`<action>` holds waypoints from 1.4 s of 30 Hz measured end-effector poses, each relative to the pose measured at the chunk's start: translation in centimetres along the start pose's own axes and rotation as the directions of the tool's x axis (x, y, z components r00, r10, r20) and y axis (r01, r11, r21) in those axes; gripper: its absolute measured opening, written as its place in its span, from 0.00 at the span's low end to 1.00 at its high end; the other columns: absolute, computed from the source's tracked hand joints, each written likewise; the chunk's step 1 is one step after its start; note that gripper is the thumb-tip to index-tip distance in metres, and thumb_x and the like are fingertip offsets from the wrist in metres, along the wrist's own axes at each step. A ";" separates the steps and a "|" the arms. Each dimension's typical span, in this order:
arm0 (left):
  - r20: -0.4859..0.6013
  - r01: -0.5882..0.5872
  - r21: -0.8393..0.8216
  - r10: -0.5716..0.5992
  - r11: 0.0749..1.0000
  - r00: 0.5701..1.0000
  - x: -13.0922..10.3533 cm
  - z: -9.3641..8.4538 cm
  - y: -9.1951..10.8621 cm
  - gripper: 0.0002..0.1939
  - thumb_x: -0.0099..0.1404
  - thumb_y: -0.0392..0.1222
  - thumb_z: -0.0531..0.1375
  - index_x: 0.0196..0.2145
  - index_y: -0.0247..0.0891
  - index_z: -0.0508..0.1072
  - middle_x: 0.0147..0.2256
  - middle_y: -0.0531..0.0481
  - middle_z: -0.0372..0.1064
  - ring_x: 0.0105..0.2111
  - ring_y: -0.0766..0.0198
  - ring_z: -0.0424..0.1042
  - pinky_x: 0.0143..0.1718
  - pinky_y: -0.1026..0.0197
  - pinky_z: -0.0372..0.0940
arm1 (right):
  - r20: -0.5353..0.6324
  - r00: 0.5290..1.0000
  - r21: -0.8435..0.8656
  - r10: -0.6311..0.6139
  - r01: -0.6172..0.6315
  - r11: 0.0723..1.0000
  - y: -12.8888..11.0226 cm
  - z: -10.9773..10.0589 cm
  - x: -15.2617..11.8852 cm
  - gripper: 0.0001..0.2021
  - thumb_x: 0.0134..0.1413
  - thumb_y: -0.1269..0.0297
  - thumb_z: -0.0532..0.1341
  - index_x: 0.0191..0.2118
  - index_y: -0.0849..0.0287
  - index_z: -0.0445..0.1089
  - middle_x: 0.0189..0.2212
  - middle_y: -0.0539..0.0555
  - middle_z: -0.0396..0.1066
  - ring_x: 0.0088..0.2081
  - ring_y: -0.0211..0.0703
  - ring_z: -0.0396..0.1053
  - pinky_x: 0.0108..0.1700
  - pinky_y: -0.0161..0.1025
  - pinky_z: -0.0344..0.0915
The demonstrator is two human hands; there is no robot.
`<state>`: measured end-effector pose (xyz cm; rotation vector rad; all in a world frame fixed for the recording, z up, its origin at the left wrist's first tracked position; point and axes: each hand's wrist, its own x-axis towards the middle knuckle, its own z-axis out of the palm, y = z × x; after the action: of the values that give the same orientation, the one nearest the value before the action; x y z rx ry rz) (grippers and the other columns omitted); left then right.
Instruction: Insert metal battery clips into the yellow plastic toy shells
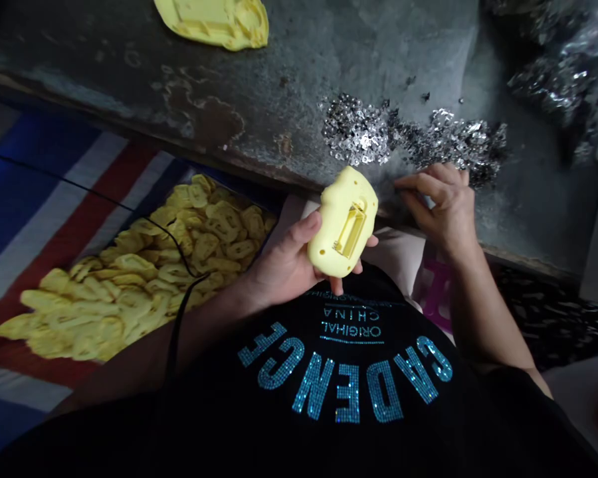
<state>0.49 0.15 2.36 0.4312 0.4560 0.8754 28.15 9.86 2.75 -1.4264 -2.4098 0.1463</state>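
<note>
Left grip: the left hand (286,265) is clamped on a rounded pale-yellow plastic casing (333,216), thumb on its near-left edge, fingers underneath with tips showing past the far edge.
Casing: in front of the black shirt (319,438) with glittering blue letters, just off the table's edge, tilted, its long slotted recess facing up.
Left arm: reaches in from the lower left, palm turned up.
Right grip: the right hand (446,202) has thumb and forefinger nearly together; whether they pinch anything, I cannot tell.
Right arm: bent, wrist up, fingers curled leftward over the table's edge.
Metal pile: small shiny silver metal pieces (361,129), just beyond the right hand.
Table: worn dark-grey surface (289,79), bearing a yellow plastic shell (214,23) farther off.
Left side: heaped yellow plastic parts (129,279) on a blue-white-red striped sheet (80,219).
</note>
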 end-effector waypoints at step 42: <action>0.063 0.077 0.021 -0.078 0.997 0.995 -0.5 1.4 -1.2 0.40 0.72 0.71 0.68 0.70 0.43 0.75 0.46 0.42 0.86 0.35 0.55 0.86 0.21 0.68 0.71 | -0.013 0.972 0.438 -0.236 0.218 0.872 -5.9 -5.8 -1.6 0.05 0.74 0.53 0.67 0.48 0.41 0.81 0.39 0.52 0.82 0.40 0.54 0.80 0.42 0.55 0.81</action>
<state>1.69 -1.17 2.99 0.4543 0.4198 0.7804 25.86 5.10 9.32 -0.9379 -2.3528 0.6222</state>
